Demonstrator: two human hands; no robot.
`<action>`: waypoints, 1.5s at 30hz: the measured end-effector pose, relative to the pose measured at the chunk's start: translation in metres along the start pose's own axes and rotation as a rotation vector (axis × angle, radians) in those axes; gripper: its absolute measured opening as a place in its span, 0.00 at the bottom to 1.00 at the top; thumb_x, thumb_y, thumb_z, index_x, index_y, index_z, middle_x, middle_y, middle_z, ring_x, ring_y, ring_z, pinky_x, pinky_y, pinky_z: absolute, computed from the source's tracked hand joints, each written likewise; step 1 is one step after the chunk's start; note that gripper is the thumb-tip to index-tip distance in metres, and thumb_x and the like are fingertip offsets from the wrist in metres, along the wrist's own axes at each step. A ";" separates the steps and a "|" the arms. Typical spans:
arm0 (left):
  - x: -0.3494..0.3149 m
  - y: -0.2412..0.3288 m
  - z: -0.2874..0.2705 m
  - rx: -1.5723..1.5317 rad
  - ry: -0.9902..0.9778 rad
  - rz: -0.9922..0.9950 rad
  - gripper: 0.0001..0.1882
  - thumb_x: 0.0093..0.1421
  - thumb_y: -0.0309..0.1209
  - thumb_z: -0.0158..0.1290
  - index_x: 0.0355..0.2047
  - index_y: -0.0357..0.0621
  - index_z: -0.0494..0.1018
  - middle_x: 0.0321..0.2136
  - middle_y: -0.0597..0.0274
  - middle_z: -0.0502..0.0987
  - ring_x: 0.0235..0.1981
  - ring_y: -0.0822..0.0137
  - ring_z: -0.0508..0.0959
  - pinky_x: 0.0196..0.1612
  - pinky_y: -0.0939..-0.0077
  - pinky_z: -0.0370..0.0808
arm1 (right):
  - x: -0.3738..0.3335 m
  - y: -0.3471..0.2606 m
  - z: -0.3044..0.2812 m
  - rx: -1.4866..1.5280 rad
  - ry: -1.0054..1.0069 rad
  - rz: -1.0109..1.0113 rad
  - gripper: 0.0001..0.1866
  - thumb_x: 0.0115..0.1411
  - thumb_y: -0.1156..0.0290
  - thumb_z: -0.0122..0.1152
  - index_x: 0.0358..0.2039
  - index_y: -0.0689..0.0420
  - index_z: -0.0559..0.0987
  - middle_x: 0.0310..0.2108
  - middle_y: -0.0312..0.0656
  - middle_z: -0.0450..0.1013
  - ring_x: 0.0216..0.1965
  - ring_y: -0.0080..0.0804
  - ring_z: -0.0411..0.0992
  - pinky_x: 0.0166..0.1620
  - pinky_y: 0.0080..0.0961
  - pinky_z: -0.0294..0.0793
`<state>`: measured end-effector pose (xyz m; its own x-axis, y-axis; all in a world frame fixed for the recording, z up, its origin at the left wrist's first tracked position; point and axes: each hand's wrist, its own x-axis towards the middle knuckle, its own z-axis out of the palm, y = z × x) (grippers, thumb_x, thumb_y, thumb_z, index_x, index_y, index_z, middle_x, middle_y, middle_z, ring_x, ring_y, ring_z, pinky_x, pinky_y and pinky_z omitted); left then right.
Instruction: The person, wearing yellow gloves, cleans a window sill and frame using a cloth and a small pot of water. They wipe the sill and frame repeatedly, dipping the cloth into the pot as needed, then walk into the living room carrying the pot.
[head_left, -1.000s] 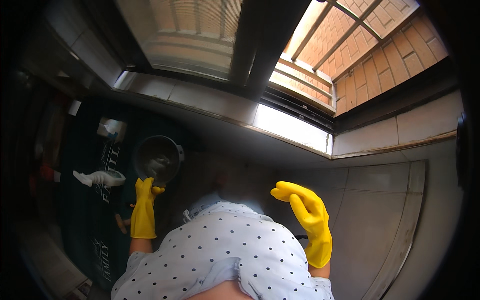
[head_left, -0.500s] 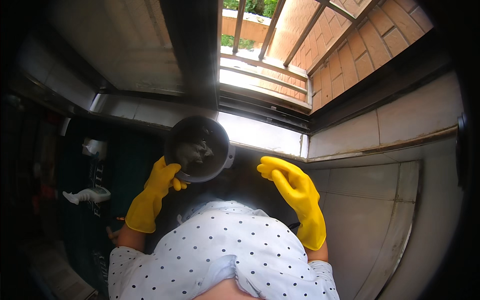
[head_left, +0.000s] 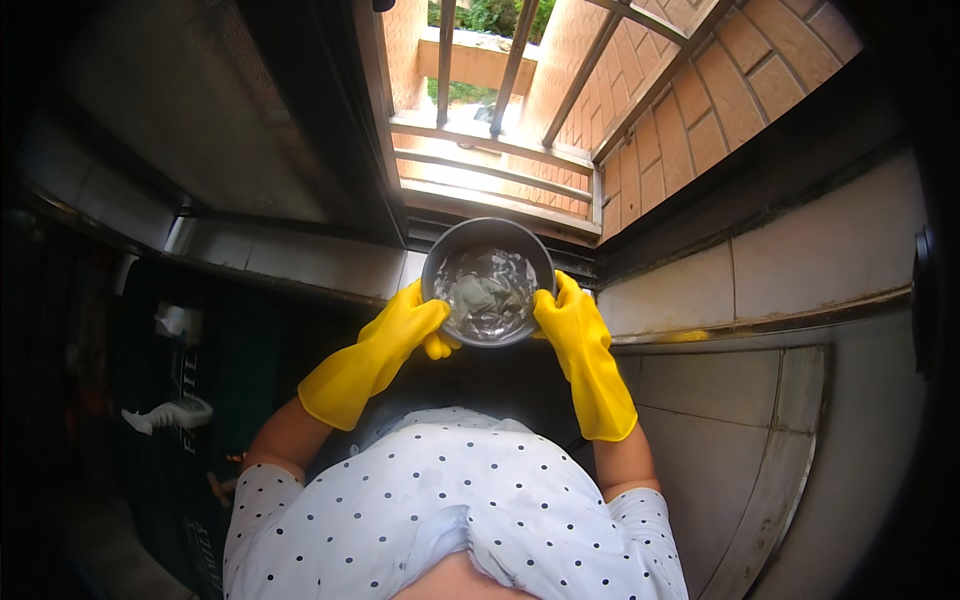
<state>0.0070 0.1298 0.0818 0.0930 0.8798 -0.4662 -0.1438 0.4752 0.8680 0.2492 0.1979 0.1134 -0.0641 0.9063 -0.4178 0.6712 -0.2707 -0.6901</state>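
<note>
Held between my two yellow-gloved hands is a round dark grey basin [head_left: 436,262], raised in front of my chest near the window. Inside it shows clear water [head_left: 488,290] with bright reflections and a pale greyish patch; whether that patch is something lying in the water, I cannot make out. My left hand [head_left: 378,348] grips the basin's near left side, thumb over the rim and fingers beneath. On the opposite side my right hand [head_left: 582,345] is closed on the rim in the same way. The basin's underside is hidden.
Ahead is an open window with metal bars [head_left: 510,155] and a brick wall [head_left: 690,130] outside. Tiled ledges [head_left: 800,250] run along both sides. At left, a white spray bottle [head_left: 170,413] lies on a dark green surface. A tiled panel [head_left: 710,400] stands at right.
The basin has moved right toward the middle, carried by my left hand. My right hand, apart from it before, now grips its right side. The view has shifted slightly.
</note>
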 end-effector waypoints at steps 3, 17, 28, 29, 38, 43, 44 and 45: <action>0.025 0.005 0.000 -0.058 -0.065 0.115 0.21 0.73 0.37 0.50 0.60 0.36 0.67 0.35 0.50 0.83 0.26 0.66 0.82 0.32 0.76 0.80 | 0.030 -0.011 -0.011 0.072 0.050 -0.036 0.21 0.63 0.66 0.54 0.54 0.62 0.78 0.34 0.49 0.81 0.31 0.35 0.81 0.40 0.28 0.78; -0.015 -0.037 -0.095 0.431 0.492 0.585 0.16 0.75 0.34 0.48 0.59 0.45 0.72 0.43 0.58 0.83 0.43 0.67 0.84 0.50 0.78 0.78 | 0.174 -0.031 0.006 0.444 0.134 0.112 0.11 0.72 0.69 0.54 0.49 0.59 0.79 0.39 0.42 0.81 0.33 0.34 0.82 0.39 0.32 0.86; -0.007 -0.045 -0.101 0.319 0.505 0.508 0.15 0.75 0.37 0.49 0.57 0.47 0.74 0.44 0.57 0.83 0.44 0.65 0.84 0.51 0.76 0.79 | 0.197 -0.019 -0.009 0.434 0.041 0.146 0.12 0.71 0.64 0.56 0.49 0.54 0.79 0.38 0.42 0.79 0.34 0.36 0.81 0.40 0.43 0.86; -0.001 -0.050 -0.103 0.336 0.502 0.536 0.15 0.75 0.36 0.49 0.57 0.45 0.74 0.43 0.57 0.83 0.43 0.66 0.84 0.50 0.75 0.79 | 0.196 -0.021 -0.010 0.376 0.051 0.145 0.13 0.71 0.63 0.57 0.50 0.54 0.78 0.39 0.43 0.79 0.35 0.38 0.81 0.41 0.43 0.86; 0.010 -0.042 -0.094 0.485 0.472 0.554 0.14 0.75 0.35 0.50 0.55 0.45 0.75 0.42 0.57 0.83 0.42 0.66 0.84 0.49 0.77 0.79 | 0.199 -0.036 -0.012 -0.415 0.727 -0.764 0.14 0.64 0.60 0.67 0.44 0.55 0.85 0.43 0.49 0.82 0.45 0.48 0.80 0.50 0.35 0.79; 0.008 -0.037 -0.089 0.501 0.439 0.510 0.14 0.74 0.33 0.50 0.56 0.45 0.75 0.43 0.57 0.84 0.43 0.65 0.84 0.50 0.77 0.80 | 0.198 -0.085 0.005 -0.598 0.256 -0.531 0.13 0.60 0.66 0.71 0.44 0.56 0.87 0.42 0.51 0.82 0.47 0.50 0.79 0.52 0.34 0.78; 0.009 -0.039 -0.089 0.522 0.432 0.534 0.14 0.74 0.34 0.51 0.56 0.46 0.74 0.45 0.58 0.83 0.44 0.64 0.84 0.50 0.77 0.80 | 0.217 -0.078 0.011 -0.634 0.217 -0.469 0.13 0.60 0.65 0.71 0.44 0.56 0.87 0.43 0.52 0.82 0.47 0.50 0.80 0.52 0.34 0.78; 0.008 -0.040 -0.090 0.540 0.432 0.555 0.14 0.73 0.34 0.52 0.56 0.48 0.74 0.46 0.59 0.82 0.45 0.62 0.84 0.50 0.76 0.80 | 0.221 -0.083 0.015 -0.672 0.172 -0.410 0.14 0.60 0.65 0.71 0.45 0.55 0.87 0.43 0.52 0.82 0.48 0.50 0.80 0.53 0.34 0.78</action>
<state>-0.0748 0.1193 0.0280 -0.2480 0.9617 0.1170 0.4370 0.0033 0.8995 0.1682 0.4159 0.0692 -0.3238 0.9433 -0.0733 0.9231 0.2980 -0.2431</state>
